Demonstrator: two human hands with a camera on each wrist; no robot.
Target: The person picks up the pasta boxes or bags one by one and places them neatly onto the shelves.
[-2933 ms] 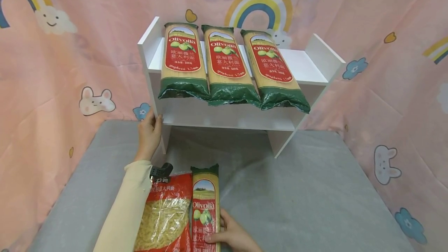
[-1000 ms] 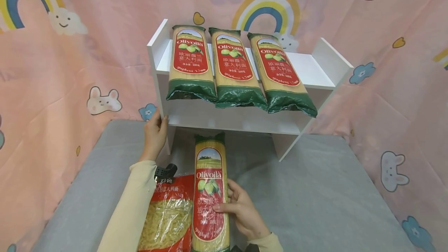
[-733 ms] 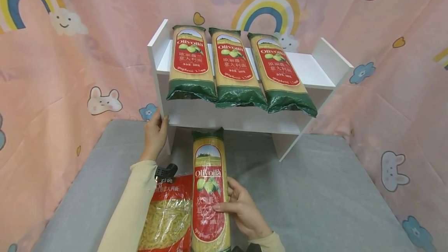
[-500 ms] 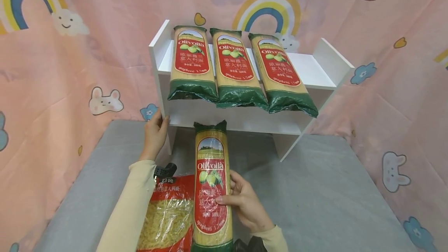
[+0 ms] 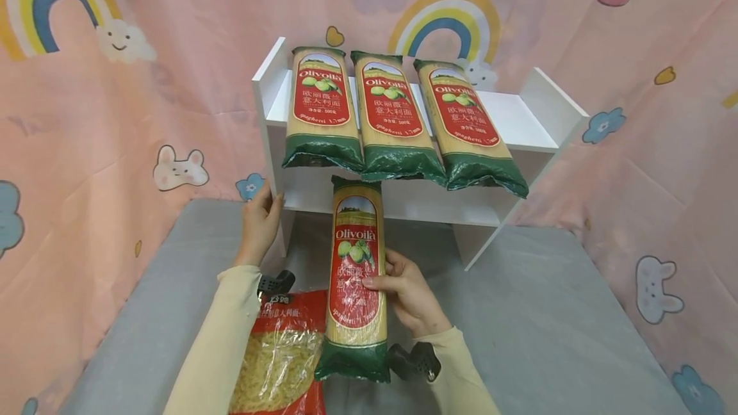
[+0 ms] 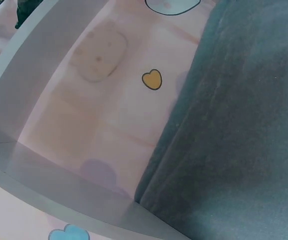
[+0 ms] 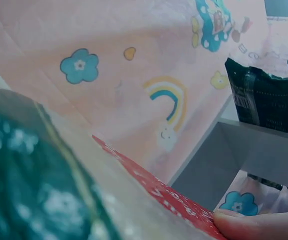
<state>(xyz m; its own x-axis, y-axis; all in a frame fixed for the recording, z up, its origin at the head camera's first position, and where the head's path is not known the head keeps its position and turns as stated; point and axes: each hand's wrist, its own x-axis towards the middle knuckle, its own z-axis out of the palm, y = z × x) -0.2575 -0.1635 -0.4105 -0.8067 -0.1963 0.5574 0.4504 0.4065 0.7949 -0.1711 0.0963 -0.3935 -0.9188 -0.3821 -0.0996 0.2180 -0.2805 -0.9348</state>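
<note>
My right hand (image 5: 410, 290) grips a pack of spaghetti (image 5: 356, 274) by its right edge, thumb across the red label. The pack is raised in front of the white shelf (image 5: 553, 107), its green top end before the lower board. In the right wrist view the held spaghetti pack (image 7: 148, 185) fills the lower left, with the thumb at its edge. My left hand (image 5: 261, 226) holds the shelf's left side panel; some fingers are hidden behind it. The left wrist view shows the shelf's panel (image 6: 34, 60) but not the hand. Three spaghetti packs lie side by side on the upper board.
A red bag of short pasta (image 5: 282, 351) lies on the grey cloth-covered table (image 5: 548, 338), partly behind the left forearm. Pink patterned curtain (image 5: 173, 82) surrounds the back and sides. The upper packs' green ends overhang the upper board's front edge.
My right hand has lifted the spaghetti pack off the table from beside the red pasta bag and carried it up and forward toward the shelf. The left hand has stayed on the side panel.
</note>
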